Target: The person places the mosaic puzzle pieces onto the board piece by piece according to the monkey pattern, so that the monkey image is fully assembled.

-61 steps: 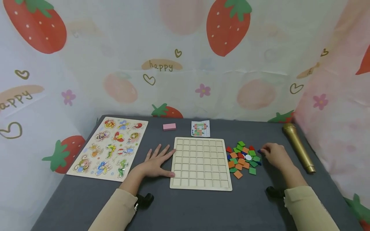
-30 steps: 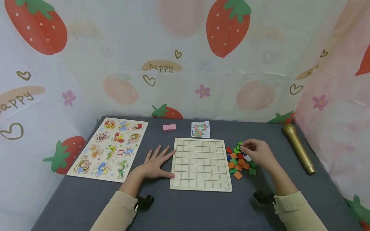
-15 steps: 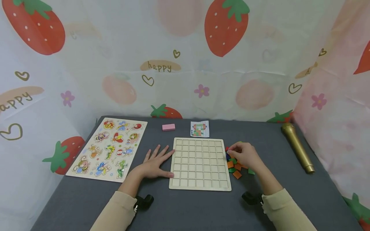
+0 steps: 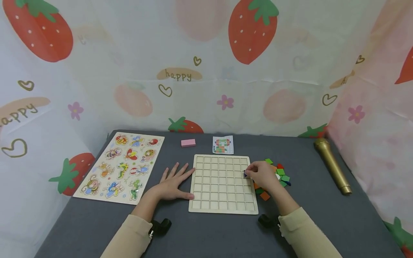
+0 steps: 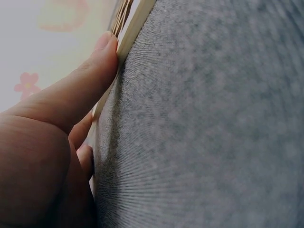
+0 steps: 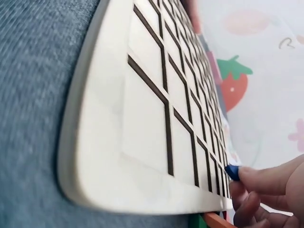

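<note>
"Right hand (image 4: 262,175) has moved left since half a second ago, from the tile pile (image 4: 281,172) to over the board (image 4: 222,184)."
"Left hand (image 4: 172,184)?"
"Fingers spread at the board's left edge; the left wrist view shows the thumb side-on against it."
"Blue tile (image 6: 232,172)?"
"Pinched in the right fingertips at the rightmost cells; contact I can't tell."

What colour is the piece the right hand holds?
The piece is blue, clearest in the right wrist view.
</note>
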Demonstrator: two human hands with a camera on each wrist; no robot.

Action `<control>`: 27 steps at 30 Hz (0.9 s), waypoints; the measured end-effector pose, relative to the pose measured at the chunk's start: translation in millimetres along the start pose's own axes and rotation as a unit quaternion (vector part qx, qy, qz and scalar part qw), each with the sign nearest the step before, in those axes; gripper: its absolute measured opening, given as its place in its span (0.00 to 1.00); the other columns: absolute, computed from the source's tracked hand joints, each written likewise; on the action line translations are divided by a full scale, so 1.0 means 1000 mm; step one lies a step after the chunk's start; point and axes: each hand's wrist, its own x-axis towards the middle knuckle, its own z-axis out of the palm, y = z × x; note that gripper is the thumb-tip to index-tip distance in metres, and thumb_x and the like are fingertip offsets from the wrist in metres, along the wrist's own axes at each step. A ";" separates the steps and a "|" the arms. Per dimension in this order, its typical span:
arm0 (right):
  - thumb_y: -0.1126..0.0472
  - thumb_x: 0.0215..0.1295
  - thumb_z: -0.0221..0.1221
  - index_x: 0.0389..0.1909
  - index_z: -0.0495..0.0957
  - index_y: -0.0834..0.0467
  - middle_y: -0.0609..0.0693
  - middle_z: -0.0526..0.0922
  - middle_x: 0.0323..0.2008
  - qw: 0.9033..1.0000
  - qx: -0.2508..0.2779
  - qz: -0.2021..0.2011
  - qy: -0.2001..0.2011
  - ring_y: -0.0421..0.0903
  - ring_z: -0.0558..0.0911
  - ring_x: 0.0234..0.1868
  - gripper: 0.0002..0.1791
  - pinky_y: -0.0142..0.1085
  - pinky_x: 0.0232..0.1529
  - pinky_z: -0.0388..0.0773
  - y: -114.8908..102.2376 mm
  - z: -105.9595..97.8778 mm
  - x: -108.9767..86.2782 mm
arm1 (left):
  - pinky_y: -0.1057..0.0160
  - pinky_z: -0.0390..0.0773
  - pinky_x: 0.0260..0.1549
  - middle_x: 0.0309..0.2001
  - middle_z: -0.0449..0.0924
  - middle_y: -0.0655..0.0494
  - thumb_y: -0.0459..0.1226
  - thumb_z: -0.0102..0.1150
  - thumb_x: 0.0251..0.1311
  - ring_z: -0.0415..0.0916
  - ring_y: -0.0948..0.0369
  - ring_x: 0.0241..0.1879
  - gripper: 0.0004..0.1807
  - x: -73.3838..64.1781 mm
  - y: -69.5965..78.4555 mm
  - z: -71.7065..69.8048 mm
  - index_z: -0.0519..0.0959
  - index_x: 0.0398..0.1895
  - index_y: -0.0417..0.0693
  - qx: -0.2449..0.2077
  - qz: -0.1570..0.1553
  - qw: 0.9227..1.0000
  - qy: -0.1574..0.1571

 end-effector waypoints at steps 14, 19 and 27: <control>0.58 0.66 0.66 0.29 0.85 0.59 0.51 0.82 0.25 0.999 -0.043 0.009 0.018 0.47 0.75 0.26 0.09 0.35 0.24 0.71 -0.010 0.007 0.004 | 0.34 0.25 0.74 0.83 0.39 0.52 0.65 0.68 0.53 0.24 0.43 0.81 0.56 -0.001 0.002 0.000 0.51 0.82 0.65 -0.004 0.003 1.000 0.009; 0.57 0.66 0.66 0.31 0.86 0.58 0.51 0.83 0.28 0.999 -0.048 0.011 0.015 0.47 0.76 0.27 0.08 0.35 0.24 0.73 -0.009 0.004 0.005 | 0.34 0.25 0.74 0.83 0.39 0.53 0.65 0.67 0.53 0.24 0.44 0.81 0.56 0.000 0.001 0.001 0.50 0.82 0.66 -0.004 0.002 1.000 0.009; 0.55 0.67 0.66 0.38 0.86 0.58 0.52 0.85 0.35 0.999 -0.038 -0.006 0.020 0.46 0.79 0.29 0.09 0.36 0.27 0.77 -0.001 -0.008 -0.004 | 0.34 0.25 0.74 0.83 0.38 0.54 0.67 0.66 0.53 0.24 0.44 0.81 0.57 0.001 -0.001 0.002 0.49 0.82 0.67 0.000 0.002 1.000 0.006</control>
